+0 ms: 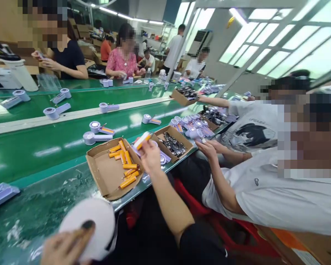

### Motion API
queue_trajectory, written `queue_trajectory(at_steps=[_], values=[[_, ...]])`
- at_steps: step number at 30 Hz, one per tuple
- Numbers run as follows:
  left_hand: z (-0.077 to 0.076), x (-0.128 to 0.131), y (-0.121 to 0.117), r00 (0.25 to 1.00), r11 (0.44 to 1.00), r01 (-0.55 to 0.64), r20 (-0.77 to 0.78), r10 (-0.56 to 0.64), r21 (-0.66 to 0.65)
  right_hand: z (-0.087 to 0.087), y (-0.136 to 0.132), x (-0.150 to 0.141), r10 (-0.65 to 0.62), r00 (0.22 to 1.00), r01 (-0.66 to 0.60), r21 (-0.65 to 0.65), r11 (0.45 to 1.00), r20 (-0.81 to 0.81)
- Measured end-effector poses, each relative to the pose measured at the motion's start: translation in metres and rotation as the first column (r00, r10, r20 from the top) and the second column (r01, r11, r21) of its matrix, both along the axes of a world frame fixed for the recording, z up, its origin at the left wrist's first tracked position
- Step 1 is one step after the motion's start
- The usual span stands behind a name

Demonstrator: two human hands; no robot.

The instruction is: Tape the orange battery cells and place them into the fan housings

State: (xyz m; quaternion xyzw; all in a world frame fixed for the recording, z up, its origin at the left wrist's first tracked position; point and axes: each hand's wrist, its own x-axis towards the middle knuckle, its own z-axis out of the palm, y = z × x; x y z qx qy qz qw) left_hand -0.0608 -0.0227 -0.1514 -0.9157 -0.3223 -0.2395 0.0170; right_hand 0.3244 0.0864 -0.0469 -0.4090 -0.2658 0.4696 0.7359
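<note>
My left hand (67, 244), blurred at the bottom left, grips a flat white round disc (95, 230). One finger lies by the dark spot at its middle; the disc may be a roll of tape, but I cannot be sure. Further out, my right hand (151, 156) is closed on an orange cylindrical battery (143, 141) with a white patch along it. Just left of that hand stands an open cardboard tray (103, 178) holding several loose orange batteries (128, 158) with thin wires. Lilac fan parts (163, 159) lie partly hidden behind my right wrist.
A cardboard box (186, 144) of dark metallic parts stands beyond my right hand. Lilac handheld fans (99, 138) lie along the green conveyor belt (57, 141). A co-worker's hands (208, 149) hold a fan part to my right; another's arm (213, 101) reaches to a box (182, 97).
</note>
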Motion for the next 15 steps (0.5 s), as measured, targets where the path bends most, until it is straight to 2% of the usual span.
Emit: queue_trajectory(at_steps=[1, 3, 5, 6, 8, 11, 13, 15], values=[[-0.001, -0.015, 0.002, 0.996, 0.996, -0.091, -0.007, 0.091, -0.015, 0.002, 0.006, 0.014, -0.042, 0.999, 0.042, 0.016, 0.999, 0.007], [0.007, -0.042, 0.009, 0.964, 0.963, -0.264, -0.023, 0.263, -0.053, -0.002, 0.012, 0.032, 0.005, 0.999, -0.004, -0.014, 1.0, 0.048], [0.026, -0.054, 0.022, 0.941, 0.936, -0.337, -0.015, 0.337, -0.104, -0.015, 0.008, 0.035, 0.113, 0.989, -0.107, -0.064, 0.992, 0.098], [0.039, -0.051, 0.031, 0.943, 0.936, -0.331, 0.006, 0.334, -0.123, -0.022, 0.004, 0.034, 0.153, 0.982, -0.145, -0.073, 0.987, 0.112], [0.062, -0.028, 0.062, 0.953, 0.949, -0.283, 0.068, 0.294, -0.137, -0.035, -0.004, 0.028, 0.189, 0.976, -0.185, -0.053, 0.981, 0.109], [0.088, 0.029, 0.138, 0.975, 0.957, -0.215, 0.014, 0.222, -0.195, -0.046, -0.01, 0.02, 0.179, 0.981, -0.18, -0.002, 0.984, 0.075], [0.097, 0.067, 0.2, 0.98, 0.954, -0.197, -0.088, 0.181, -0.225, -0.047, -0.012, 0.016, 0.152, 0.985, -0.153, -0.001, 0.988, 0.079], [0.099, 0.099, 0.258, 0.972, 0.955, -0.186, -0.188, 0.144, -0.232, -0.044, -0.013, 0.013, 0.147, 0.984, -0.146, -0.022, 0.989, 0.098]])
